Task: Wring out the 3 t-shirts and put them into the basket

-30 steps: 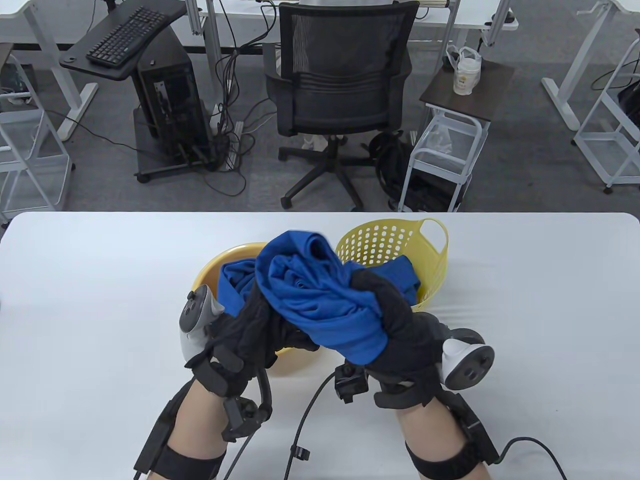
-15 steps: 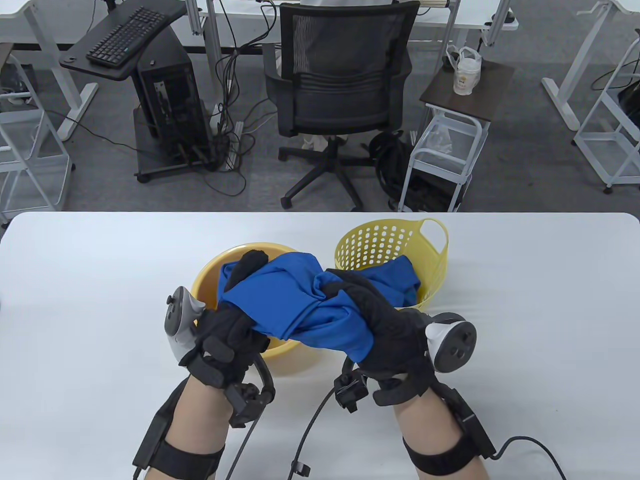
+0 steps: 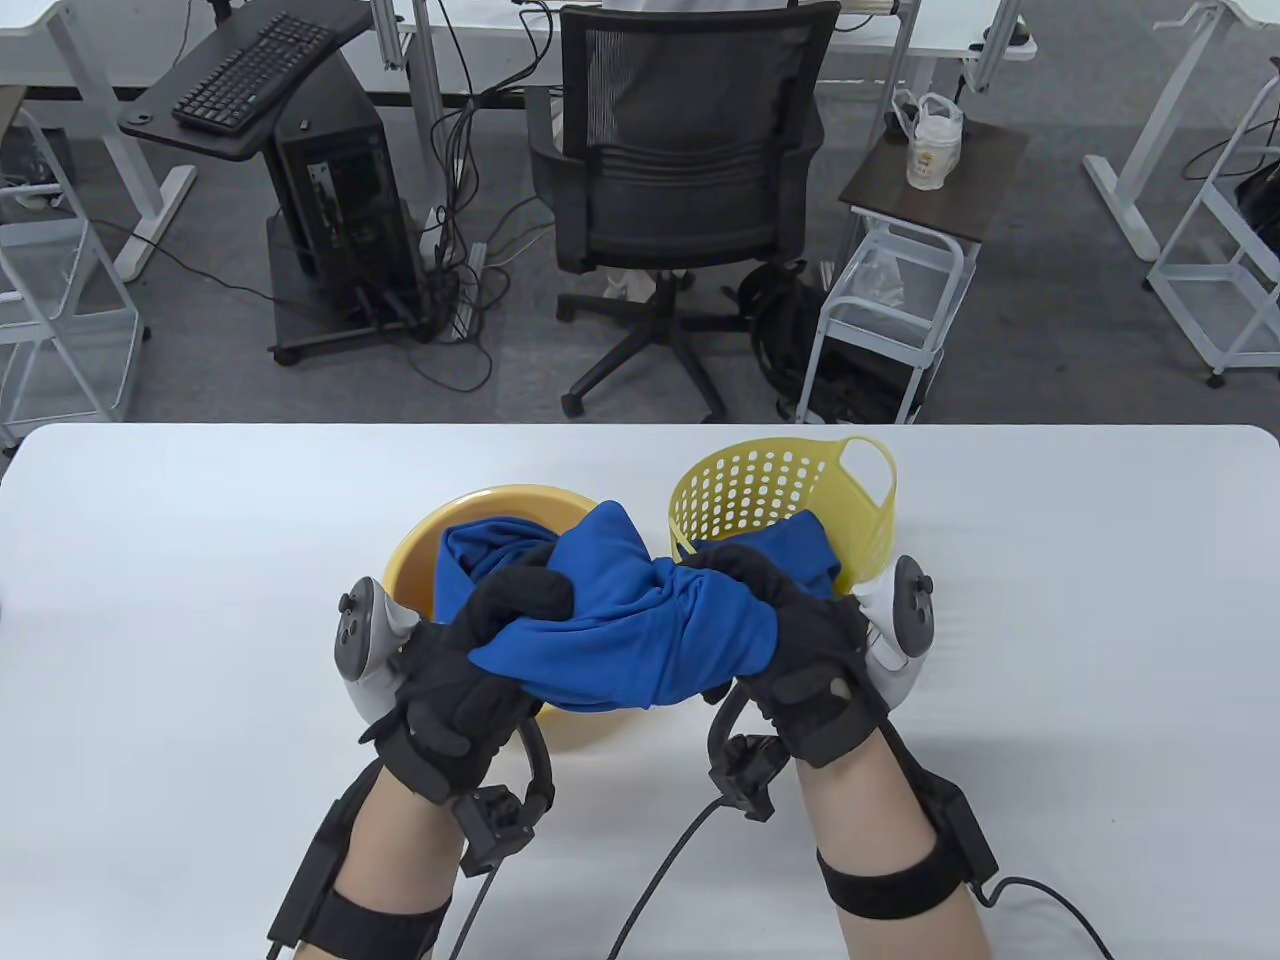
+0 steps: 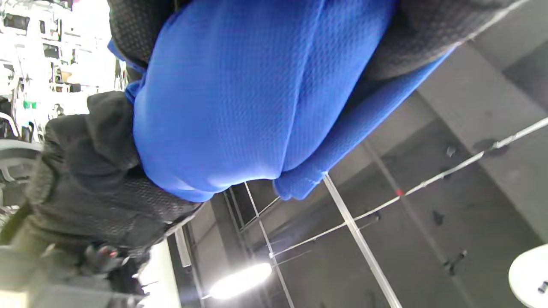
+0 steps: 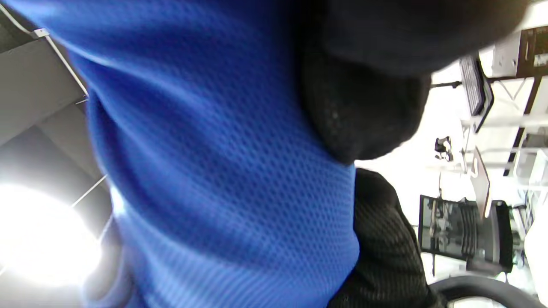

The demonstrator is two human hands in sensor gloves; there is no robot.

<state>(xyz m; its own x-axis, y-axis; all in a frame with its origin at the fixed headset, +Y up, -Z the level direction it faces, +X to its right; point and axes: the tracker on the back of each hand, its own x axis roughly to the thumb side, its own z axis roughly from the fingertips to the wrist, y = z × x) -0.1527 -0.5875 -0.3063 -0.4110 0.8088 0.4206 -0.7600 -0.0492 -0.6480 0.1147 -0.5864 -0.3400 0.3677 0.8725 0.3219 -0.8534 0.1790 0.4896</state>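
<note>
A twisted blue t-shirt (image 3: 640, 625) is stretched between both hands above the table. My left hand (image 3: 500, 620) grips its left end and my right hand (image 3: 765, 600) grips its right end, fingers curled round the cloth. Behind them a yellow bowl (image 3: 420, 545) holds another blue t-shirt (image 3: 480, 560). The perforated yellow basket (image 3: 770, 480) stands at the right of the bowl, with blue cloth (image 3: 805, 545) inside it. The blue fabric (image 4: 222, 98) fills the left wrist view, and the same fabric (image 5: 205, 171) fills the right wrist view.
The white table (image 3: 150, 600) spreads wide on both sides of the bowl and basket. Cables (image 3: 660, 870) trail from the wrists over the near table edge. An office chair (image 3: 680, 190) and a small cart (image 3: 890, 300) stand on the floor beyond the far edge.
The bunched shirt came down from a raised position and was twisted into a tight rope. My right hand rotated, so its tracker now faces up beside the basket.
</note>
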